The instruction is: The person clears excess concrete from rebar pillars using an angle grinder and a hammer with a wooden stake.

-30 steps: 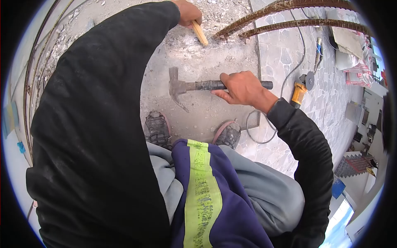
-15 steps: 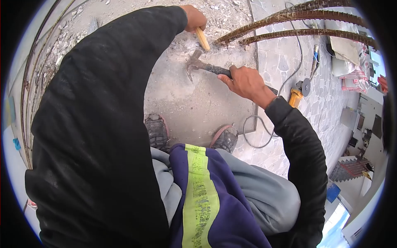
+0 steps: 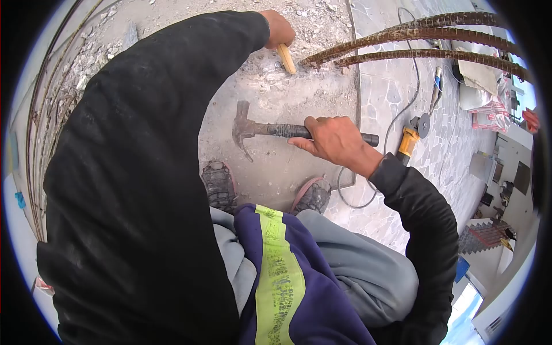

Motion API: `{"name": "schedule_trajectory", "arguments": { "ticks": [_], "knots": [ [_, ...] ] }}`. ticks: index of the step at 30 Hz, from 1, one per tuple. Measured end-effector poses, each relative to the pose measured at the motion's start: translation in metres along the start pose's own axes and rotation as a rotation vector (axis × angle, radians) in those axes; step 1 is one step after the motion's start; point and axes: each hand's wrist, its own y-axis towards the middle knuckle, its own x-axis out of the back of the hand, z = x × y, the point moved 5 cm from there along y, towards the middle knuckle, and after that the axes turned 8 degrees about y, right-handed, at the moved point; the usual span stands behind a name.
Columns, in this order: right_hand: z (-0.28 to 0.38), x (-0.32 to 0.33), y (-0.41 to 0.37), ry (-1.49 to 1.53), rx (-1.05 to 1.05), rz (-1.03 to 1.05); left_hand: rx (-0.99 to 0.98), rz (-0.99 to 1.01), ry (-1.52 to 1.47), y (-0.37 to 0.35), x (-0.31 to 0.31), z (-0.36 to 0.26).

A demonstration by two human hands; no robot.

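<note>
At the top, my left hand (image 3: 280, 29) is closed around a short yellowish, wooden-looking stick (image 3: 286, 59). Its visible end points down at the broken concrete beside the rebar; the rest is hidden by the hand. My right hand (image 3: 340, 142) grips the black handle of a claw hammer (image 3: 246, 127) near its end. The hammer lies nearly level across the view, its worn metal head to the left, apart from the stick and nearer my shoes (image 3: 313, 195).
Rusty rebar rods (image 3: 414, 35) curve out from the rubble (image 3: 322, 23) toward the upper right. A yellow angle grinder (image 3: 409, 141) and its grey cable (image 3: 397, 118) lie on the stone-patterned floor (image 3: 382, 98). More thin rods (image 3: 35, 123) stand at the left edge.
My right hand has drawn the hammer back from the stick toward my body, and its head now sits lower and further left. My left hand still holds the stick near the same spot.
</note>
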Motion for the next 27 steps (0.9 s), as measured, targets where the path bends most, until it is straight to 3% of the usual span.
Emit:
{"name": "schedule_trajectory", "arguments": {
  "ticks": [1, 3, 5, 7, 13, 15, 17, 20, 27],
  "knots": [
    [0.02, 0.003, -0.003, 0.024, 0.099, 0.029, -0.016, 0.014, -0.032, -0.006, -0.01, -0.004],
    [-0.018, -0.003, 0.0, -0.023, 0.092, 0.059, -0.01, 0.063, -0.024, -0.006, -0.01, -0.007],
    [-0.087, -0.013, 0.011, -0.03, -0.39, 0.043, 0.0, 0.041, -0.055, -0.003, -0.01, 0.001],
    [-0.092, 0.004, 0.015, -0.078, -0.314, -0.043, 0.051, -0.03, -0.03, 0.007, -0.012, 0.008],
    [0.024, 0.048, -0.001, 0.101, 0.085, -0.036, -0.02, 0.092, -0.081, -0.003, 0.001, 0.006],
    [0.029, 0.037, -0.014, 0.124, 0.098, -0.011, -0.014, 0.163, -0.097, -0.009, -0.007, 0.012],
    [0.026, 0.021, -0.022, 0.135, 0.113, 0.004, -0.043, 0.11, -0.066, -0.014, -0.007, 0.013],
    [0.006, -0.015, -0.033, 0.244, -0.048, 0.078, -0.057, 0.076, -0.182, -0.017, -0.008, 0.005],
    [-0.022, -0.008, -0.037, 0.202, -0.159, 0.028, -0.06, 0.054, -0.133, -0.016, -0.014, -0.001]
  ]
}}
